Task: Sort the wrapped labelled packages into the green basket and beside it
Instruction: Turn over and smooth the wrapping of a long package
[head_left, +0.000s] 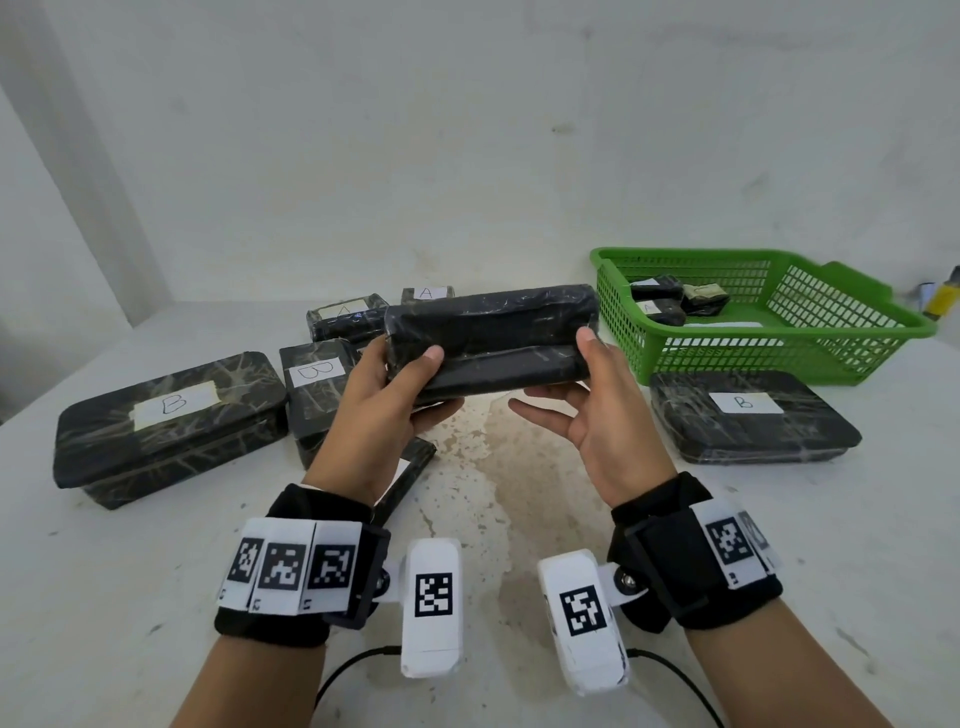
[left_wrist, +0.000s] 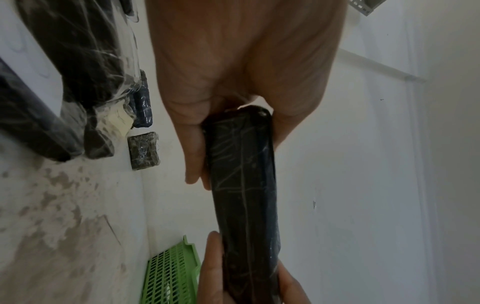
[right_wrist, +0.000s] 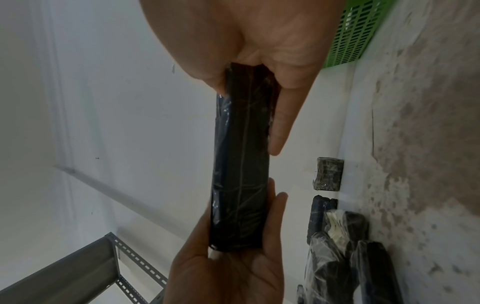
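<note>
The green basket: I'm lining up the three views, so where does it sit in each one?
Head: the green basket stands at right on the table, small packages inside.
Left wrist: one corner of the basket at the bottom edge, left of centre.
Right wrist: part of its mesh wall at the top right.
Shared landmark: the held black package, gripped at both ends.

head downward, wrists close (sharing package (head_left: 488, 338))

Black film-wrapped package (head_left: 488, 338) between the hands — green lattice basket (head_left: 878, 332) right of it, white bench (head_left: 519, 493) stained brown.
</note>
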